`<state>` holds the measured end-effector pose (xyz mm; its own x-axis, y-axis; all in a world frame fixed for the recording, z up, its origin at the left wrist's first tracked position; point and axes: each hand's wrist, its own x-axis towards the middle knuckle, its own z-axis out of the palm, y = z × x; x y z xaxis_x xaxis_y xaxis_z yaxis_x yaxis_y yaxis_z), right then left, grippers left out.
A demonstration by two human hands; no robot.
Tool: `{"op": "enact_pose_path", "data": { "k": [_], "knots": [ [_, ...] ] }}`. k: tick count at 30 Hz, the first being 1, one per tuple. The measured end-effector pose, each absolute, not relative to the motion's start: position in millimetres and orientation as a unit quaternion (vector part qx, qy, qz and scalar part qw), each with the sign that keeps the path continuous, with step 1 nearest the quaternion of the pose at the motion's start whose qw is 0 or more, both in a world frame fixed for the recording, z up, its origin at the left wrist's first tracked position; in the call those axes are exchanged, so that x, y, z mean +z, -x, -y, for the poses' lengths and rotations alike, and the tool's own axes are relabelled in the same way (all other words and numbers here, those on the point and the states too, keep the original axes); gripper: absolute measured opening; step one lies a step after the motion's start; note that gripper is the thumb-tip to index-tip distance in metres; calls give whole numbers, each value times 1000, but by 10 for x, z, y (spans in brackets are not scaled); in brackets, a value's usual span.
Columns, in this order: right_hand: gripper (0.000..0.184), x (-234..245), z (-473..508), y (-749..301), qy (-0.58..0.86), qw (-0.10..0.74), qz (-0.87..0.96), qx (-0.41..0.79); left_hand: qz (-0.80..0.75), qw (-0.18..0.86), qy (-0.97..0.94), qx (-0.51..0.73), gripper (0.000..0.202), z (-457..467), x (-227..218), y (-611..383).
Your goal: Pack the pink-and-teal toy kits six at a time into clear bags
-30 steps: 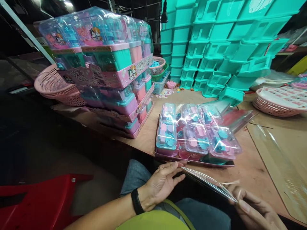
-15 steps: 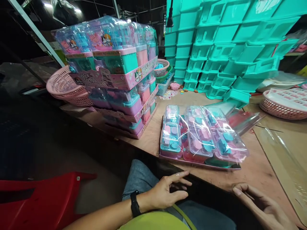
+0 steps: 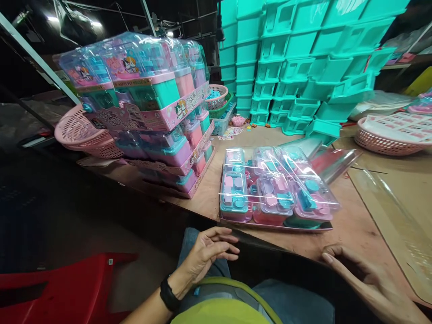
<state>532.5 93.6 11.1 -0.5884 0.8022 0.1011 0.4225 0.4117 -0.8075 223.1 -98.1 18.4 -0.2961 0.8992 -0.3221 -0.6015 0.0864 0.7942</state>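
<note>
My left hand (image 3: 211, 249) hovers over my lap, just in front of the table edge, fingers stretched out and holding nothing. A black band circles that wrist. On the table edge to the right rests my right hand (image 3: 357, 272), its fingers loosely curled with a gap to the thumb and nothing seen in them. Between and beyond both hands lies a pack of toy boxes (image 3: 273, 193) under clear plastic film, set in a shallow tray. Pink and blue pieces show through the lids. Neither hand touches the pack.
Wrapped toy boxes (image 3: 158, 94) are stacked at the left, beside a pink basket (image 3: 81, 130). Turquoise bins (image 3: 297, 67) tower at the back. Clear film (image 3: 334, 162) and cardboard (image 3: 398, 198) lie right, near another basket (image 3: 388, 139). A red chair (image 3: 74, 288) stands lower left.
My left hand has moved left, away from the pack's front edge. My right hand stays at the table edge. The whole view has shifted slightly.
</note>
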Motion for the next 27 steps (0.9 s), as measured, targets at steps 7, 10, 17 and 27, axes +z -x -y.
{"op": "enact_pose_path", "data": {
  "k": [7,10,17,27],
  "knots": [
    [34,85,-986,-5301,362,246,829,347,-613,443,-206,620,40,926,225,-2161],
    [33,77,-978,-5253,366,281,834,302,-653,403,-231,599,43,899,218,-2160],
    [34,90,-907,-5229,387,312,819,287,-661,364,-324,571,37,894,139,-2129],
    [28,534,-681,-5671,370,286,787,404,-454,474,-472,588,12,1058,431,-2075]
  ]
}}
